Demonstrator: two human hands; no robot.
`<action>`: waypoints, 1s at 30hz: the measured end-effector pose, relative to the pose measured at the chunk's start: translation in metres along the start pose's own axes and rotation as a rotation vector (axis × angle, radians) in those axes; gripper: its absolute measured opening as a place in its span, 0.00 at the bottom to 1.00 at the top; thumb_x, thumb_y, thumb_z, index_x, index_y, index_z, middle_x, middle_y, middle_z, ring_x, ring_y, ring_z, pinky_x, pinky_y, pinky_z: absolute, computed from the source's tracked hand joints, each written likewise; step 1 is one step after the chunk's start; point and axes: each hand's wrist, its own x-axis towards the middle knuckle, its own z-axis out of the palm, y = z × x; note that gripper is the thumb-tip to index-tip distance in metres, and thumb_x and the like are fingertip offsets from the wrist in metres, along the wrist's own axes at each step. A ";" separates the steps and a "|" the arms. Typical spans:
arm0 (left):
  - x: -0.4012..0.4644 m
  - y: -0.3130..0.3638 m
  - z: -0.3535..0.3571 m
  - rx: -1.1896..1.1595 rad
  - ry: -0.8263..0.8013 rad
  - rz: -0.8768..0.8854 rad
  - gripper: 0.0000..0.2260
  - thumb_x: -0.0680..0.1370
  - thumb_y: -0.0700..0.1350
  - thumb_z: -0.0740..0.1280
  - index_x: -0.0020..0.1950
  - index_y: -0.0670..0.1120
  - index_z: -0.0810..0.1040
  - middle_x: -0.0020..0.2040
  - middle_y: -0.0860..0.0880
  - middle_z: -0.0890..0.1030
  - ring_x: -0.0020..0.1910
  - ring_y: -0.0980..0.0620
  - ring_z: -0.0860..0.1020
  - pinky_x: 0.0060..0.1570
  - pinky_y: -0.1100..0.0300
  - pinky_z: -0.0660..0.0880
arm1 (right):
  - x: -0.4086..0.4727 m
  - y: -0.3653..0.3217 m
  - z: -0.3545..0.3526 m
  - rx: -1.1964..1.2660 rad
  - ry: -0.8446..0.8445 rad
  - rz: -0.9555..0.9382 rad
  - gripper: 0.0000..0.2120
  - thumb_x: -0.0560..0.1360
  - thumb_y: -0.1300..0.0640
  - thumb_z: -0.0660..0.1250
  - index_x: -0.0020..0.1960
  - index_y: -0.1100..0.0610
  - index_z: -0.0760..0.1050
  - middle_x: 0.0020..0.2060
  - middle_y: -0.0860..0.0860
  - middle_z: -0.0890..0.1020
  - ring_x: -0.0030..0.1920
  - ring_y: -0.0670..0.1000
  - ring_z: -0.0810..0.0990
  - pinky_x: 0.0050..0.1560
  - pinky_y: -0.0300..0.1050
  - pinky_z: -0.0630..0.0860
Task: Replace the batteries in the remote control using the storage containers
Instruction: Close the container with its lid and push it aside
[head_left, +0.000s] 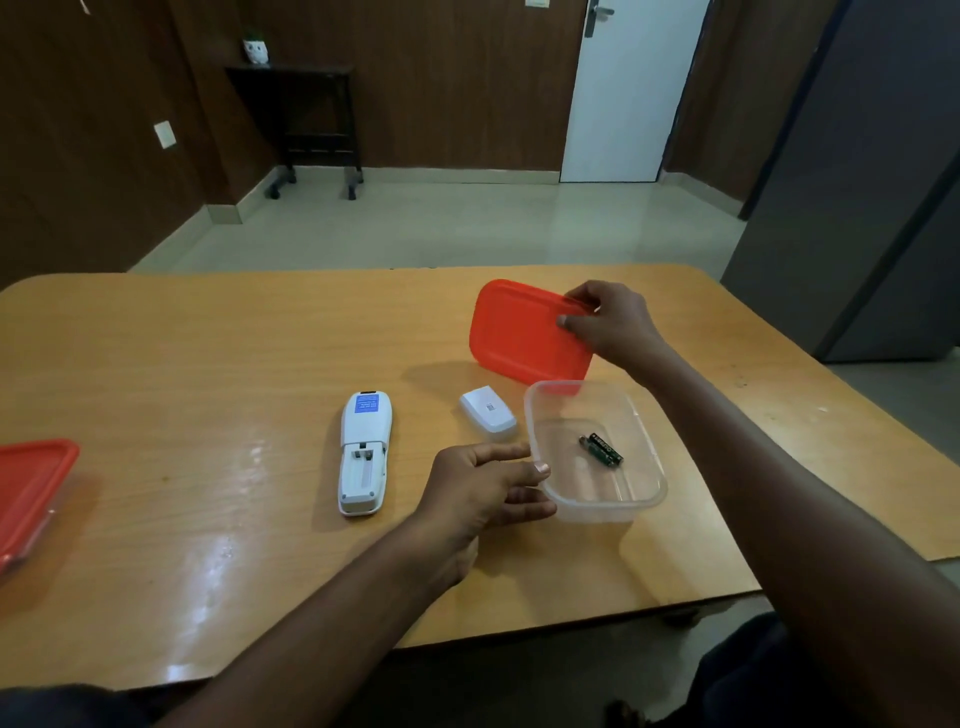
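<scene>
Right hand (605, 325) pinches the far right corner of a flat orange-red rectangular plastic lid (524, 332), thumb on top and fingers curled around the rim, holding it tilted with its near edge just behind the clear rectangular plastic container (550, 415); whether that edge touches the table cannot be told. Left hand (485, 491) is open and holds nothing, its fingers spread loosely, and the fingertips (540, 467) touch the container's near left wall. Inside the container two dark cylindrical batteries with green markings (602, 449) lie side by side on the bottom, slanted toward the near right. To the left of the container, apart from it, a white plastic remote control (363, 452) lies face down and lengthwise on the glossy light wooden table (208, 389). It has a blue label with white print at its far end, and its battery compartment at the near end is uncovered, showing metal contacts and an empty white bay. A small white rounded battery cover with a printed code (488, 410) lies between the remote and the container, just beside the container's far left corner. At the table's left edge a second clear container with a closed orange-red lid (31, 488) is partly cut off by the picture's edge.
</scene>
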 end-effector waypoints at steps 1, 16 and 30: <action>-0.001 0.001 0.000 -0.001 -0.001 -0.002 0.14 0.71 0.32 0.77 0.55 0.36 0.82 0.46 0.34 0.86 0.36 0.43 0.84 0.36 0.54 0.84 | -0.005 -0.005 -0.003 -0.037 0.046 -0.082 0.14 0.74 0.60 0.72 0.59 0.58 0.81 0.53 0.56 0.82 0.54 0.57 0.80 0.54 0.54 0.80; -0.005 0.005 0.004 -0.017 -0.010 -0.052 0.12 0.74 0.33 0.74 0.57 0.36 0.80 0.47 0.35 0.86 0.37 0.43 0.86 0.41 0.52 0.85 | -0.134 -0.032 -0.024 -0.672 -0.347 -0.503 0.19 0.67 0.46 0.72 0.54 0.52 0.73 0.38 0.44 0.74 0.36 0.48 0.71 0.33 0.46 0.70; -0.003 0.004 0.005 0.024 0.028 0.026 0.20 0.73 0.45 0.78 0.61 0.41 0.78 0.48 0.38 0.83 0.33 0.45 0.85 0.35 0.53 0.84 | -0.117 -0.025 -0.033 -0.211 -0.023 -0.232 0.08 0.73 0.50 0.70 0.44 0.54 0.83 0.36 0.47 0.83 0.40 0.47 0.81 0.39 0.49 0.78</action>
